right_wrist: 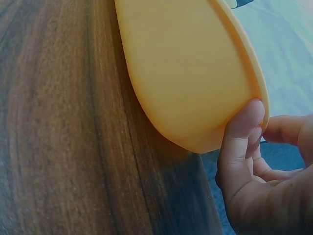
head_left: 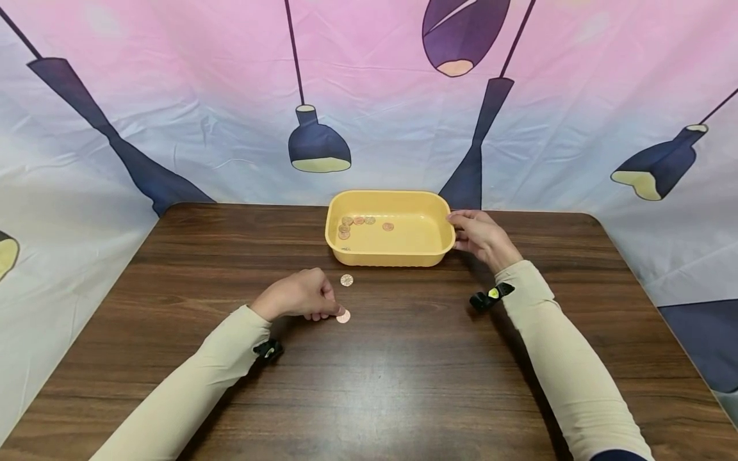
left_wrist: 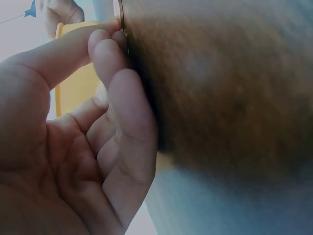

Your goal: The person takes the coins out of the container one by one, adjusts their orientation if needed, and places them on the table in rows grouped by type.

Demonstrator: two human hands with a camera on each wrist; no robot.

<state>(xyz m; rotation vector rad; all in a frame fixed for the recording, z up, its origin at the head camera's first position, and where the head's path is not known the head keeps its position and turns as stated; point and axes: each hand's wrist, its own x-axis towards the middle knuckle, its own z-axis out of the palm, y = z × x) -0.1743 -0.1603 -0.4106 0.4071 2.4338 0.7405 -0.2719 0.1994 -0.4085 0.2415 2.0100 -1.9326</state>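
My left hand (head_left: 305,296) is low over the table, fingers curled, thumb and fingertip at the edge of a round coin (head_left: 344,317). In the left wrist view that coin (left_wrist: 119,11) shows nearly edge-on at the fingertips. A second coin (head_left: 346,280) lies flat on the table just beyond, between the hand and a yellow plastic tray (head_left: 392,258). With thumb and fingers, my right hand (head_left: 484,237) grips the rim at the tray's right end. Several coins (head_left: 344,229) lie inside the tray, mostly toward its left side, one coin (head_left: 388,226) nearer the middle.
The dark wood-grain table (head_left: 403,371) stretches under both arms. The tray stands near its back edge, before a hanging cloth (head_left: 230,96) printed with lamps. Black straps with small cameras (head_left: 481,299) are worn at the wrists.
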